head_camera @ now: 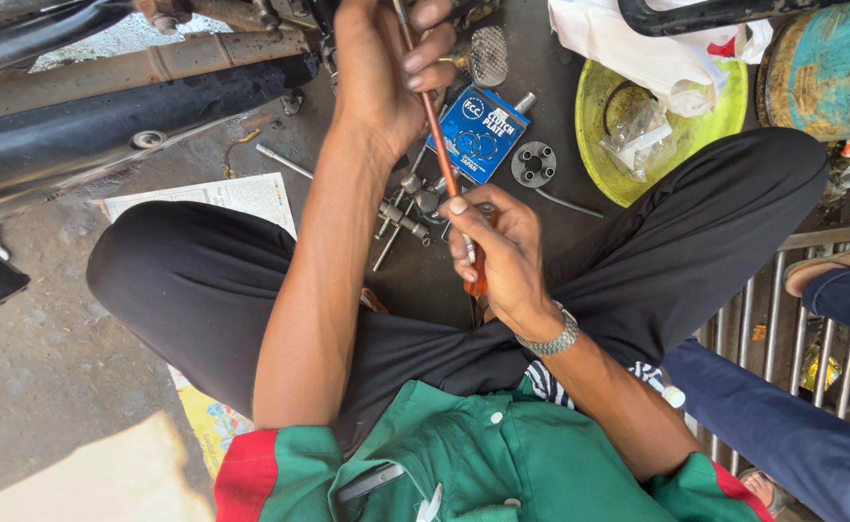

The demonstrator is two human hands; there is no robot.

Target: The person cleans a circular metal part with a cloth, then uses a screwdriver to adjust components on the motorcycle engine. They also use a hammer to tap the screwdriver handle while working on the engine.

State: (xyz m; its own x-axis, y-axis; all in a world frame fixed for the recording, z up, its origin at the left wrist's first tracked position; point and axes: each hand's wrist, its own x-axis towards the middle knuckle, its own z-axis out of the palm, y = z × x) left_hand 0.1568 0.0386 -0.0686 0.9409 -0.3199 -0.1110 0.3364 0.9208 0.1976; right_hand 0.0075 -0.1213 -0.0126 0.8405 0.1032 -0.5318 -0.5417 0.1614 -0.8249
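Person sits cross-legged on the ground beside a motorbike, working w/ a long screwdriver [441, 145].

Right hand [502, 253] is closed round the orange handle, low down near the lap, thumb laid along the shaft. Left hand [381, 72] is up by the engine, fingers curled round the upper shaft, steadying it. Tip goes past the left hand toward the bike's underside, can't see where it lands; hidden by the hand & the frame edge.

Step in hand, as I read it: tool is set into something on the engine, near the exhaust pipe [125, 116], w/ the left hand guiding & the right ready to turn or push. Can't tell if it's a screw or a prying job.

Next move would call for: keeping the shaft lined up w/ the left hand, firm twist or push from the right, no slip off the tip. Grip is long & angled, so a slip is a fair risk.

On the ground between the knees: blue box [479, 133], round metal plate [532, 163] w/ holes just beside it, a few sockets & rods [404, 215] touching each other. Yellow bowl [594, 106] w/ a plastic bag [635, 130] in it sits further right, white cloth over its rim. Newspaper [241, 196] lies under the left leg. Another person's leg in blue trousers [783, 416] is at the right.
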